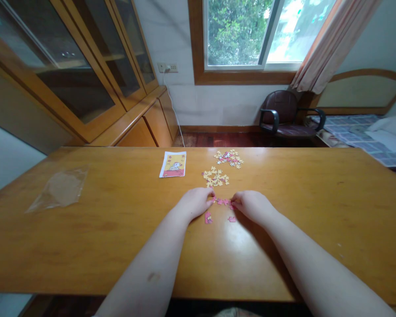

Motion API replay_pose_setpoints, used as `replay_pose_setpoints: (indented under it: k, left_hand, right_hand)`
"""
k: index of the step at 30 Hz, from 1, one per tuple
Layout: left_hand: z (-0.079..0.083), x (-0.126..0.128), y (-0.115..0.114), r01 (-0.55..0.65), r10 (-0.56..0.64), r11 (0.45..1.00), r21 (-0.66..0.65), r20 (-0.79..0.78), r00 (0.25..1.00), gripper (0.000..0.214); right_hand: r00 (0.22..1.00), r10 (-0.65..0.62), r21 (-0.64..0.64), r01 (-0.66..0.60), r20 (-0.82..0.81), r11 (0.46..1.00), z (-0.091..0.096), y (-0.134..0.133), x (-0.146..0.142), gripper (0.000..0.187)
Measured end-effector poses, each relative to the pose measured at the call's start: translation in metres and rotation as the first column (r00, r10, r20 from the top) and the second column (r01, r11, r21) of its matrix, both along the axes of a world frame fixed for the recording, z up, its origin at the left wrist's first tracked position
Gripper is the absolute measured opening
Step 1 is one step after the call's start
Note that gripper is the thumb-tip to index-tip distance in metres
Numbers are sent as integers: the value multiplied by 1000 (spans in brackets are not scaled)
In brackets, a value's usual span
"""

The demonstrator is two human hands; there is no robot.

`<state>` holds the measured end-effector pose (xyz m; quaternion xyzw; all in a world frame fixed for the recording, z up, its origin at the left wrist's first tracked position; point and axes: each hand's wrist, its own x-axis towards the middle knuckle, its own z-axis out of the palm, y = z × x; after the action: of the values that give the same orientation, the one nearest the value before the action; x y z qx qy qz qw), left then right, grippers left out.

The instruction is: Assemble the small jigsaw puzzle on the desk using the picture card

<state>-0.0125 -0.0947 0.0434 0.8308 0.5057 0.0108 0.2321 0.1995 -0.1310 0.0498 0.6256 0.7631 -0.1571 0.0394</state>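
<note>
My left hand [195, 202] rests on the wooden table [86, 229], its fingers curled and pinched at the left end of a short row of pink puzzle pieces [223, 202]. My right hand [252, 205] is curled too, pinching the right end of that row. Two loose pink pieces [208, 217] lie just below, between my wrists. Beyond my hands lie a heap of yellow pieces [215, 177] and a mixed pink and yellow heap [230, 158]. A reference picture card [173, 164] lies to the left of the heaps.
A clear plastic bag [60, 188] lies at the table's left. Glass-door wooden cabinets [86, 75] stand at the left wall. Behind the table are a dark office chair [284, 115] under the window and a bed [366, 132] at the right.
</note>
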Motion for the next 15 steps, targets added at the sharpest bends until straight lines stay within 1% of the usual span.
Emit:
replay_pose_setpoints:
  k: [5,9,15]
  left_hand:
    - [0,0,0,-3,3,1000,-3,-3,1000,27]
    - [0,0,-1,-6,6,1000,0,13,1000,28]
    - [1,2,-1,-9,9,1000,1,9,1000,27]
  right_hand:
    - [997,-55,7,56,-52,998,-7,6,6,23]
    - [990,-122,-35,120,-76,992,-9,8,7,22]
    - [986,-117,-81,108,-118,991,-19,12,11,17]
